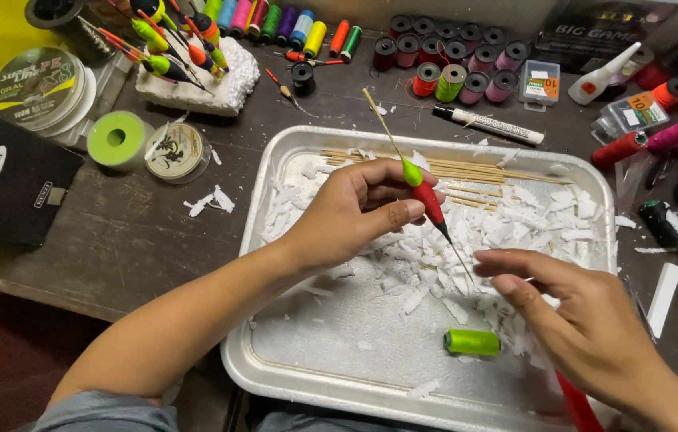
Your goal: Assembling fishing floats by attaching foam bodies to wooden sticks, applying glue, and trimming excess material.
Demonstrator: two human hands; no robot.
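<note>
My left hand (355, 210) grips a slim fishing float (425, 194) with a yellow-green and red body and a long thin wooden stem, holding it tilted over a metal tray (275, 168). My right hand (571, 316) hovers just below the float's thin lower tip, thumb and forefinger pinched together as if on a fine thread that is too thin to see. A green thread spool (472, 342) lies in the tray near my right hand. White foam shavings (499, 232) and thin wooden sticks (467, 170) cover the far part of the tray.
Rows of coloured thread spools (451, 60) line the back of the dark table. Finished floats stand stuck in a white foam block (203, 84) at the back left, beside fishing-line reels (39, 84). A white marker (489, 126), a glue bottle (603, 74) and small boxes lie right.
</note>
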